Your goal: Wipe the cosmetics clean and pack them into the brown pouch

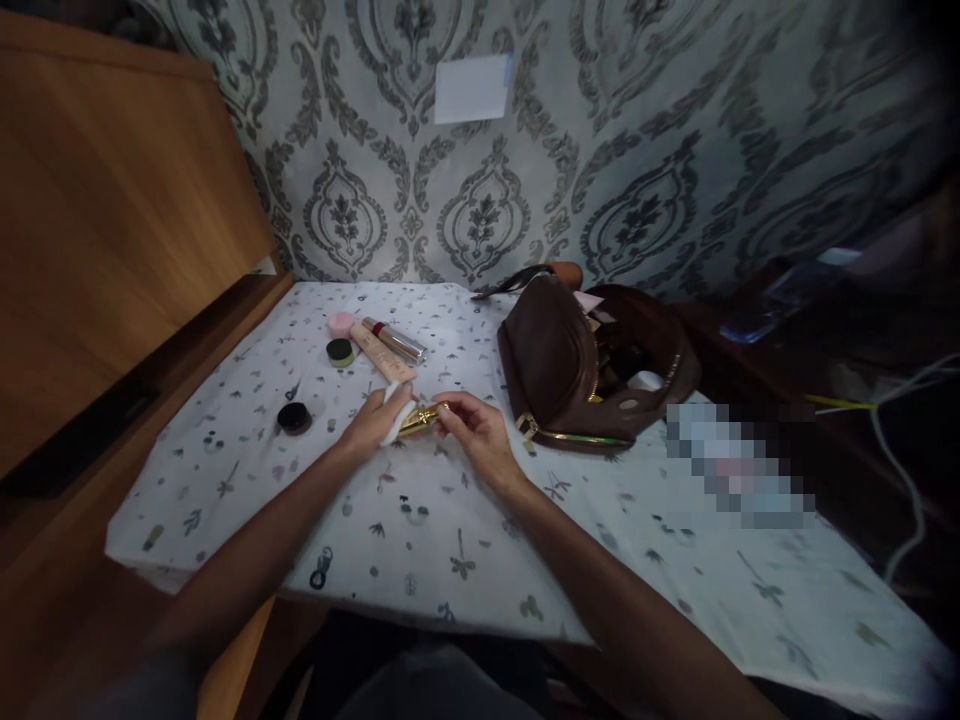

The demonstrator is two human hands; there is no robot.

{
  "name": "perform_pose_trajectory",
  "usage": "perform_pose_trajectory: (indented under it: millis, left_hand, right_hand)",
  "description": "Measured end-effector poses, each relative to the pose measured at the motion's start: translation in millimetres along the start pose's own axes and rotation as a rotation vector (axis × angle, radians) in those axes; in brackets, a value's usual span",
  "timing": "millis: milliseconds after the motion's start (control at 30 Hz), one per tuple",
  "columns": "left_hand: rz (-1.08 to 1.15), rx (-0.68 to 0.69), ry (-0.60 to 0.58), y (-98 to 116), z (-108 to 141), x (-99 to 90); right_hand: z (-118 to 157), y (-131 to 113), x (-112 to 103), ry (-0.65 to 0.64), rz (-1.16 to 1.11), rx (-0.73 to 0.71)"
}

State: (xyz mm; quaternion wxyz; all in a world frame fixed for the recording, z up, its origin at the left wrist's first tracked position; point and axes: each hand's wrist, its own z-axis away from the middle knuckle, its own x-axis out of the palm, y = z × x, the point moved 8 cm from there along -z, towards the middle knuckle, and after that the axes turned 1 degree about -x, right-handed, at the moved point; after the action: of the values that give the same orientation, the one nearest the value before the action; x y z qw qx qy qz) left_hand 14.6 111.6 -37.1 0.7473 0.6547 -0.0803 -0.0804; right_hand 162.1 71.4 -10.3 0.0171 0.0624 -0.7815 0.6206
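Over the middle of the patterned white cloth, my left hand (369,425) is closed on a white cloth or pad (397,414), which lies against one end of a small gold tube (420,419). The fingers of my right hand (474,430) pinch the tube's other end. Just beyond my left hand lie a peach squeeze tube (381,354), a silver tube with a red band (397,342) and a pink round item (342,323). A small jar with a dark green lid (340,352) stands beside them. Nearer and to the left is a black round lid or jar (294,418).
An open brown bag (547,350) with several items inside stands right of my hands. A wooden cabinet (112,200) borders the table (450,560) on the left. Patterned wallpaper rises behind; a pixelated object (739,465) and a pale cable (911,480) are at the right.
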Motion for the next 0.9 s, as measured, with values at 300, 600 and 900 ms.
perform_pose_trajectory:
  millis: [300,600,900]
  left_hand:
    - [-0.158,0.116,-0.159,11.5,13.7,13.8]
    - [-0.162,0.112,-0.003,9.1,10.4,2.5]
    - [0.183,-0.033,-0.092,-0.3,5.2,8.7]
  right_hand:
    - [-3.0,16.7,-7.3,0.096,-0.217,0.049]
    - [0.7,22.6,-0.6,0.11,-0.325,0.161]
    - [0.2,26.9,0.1,0.085,-0.423,0.175]
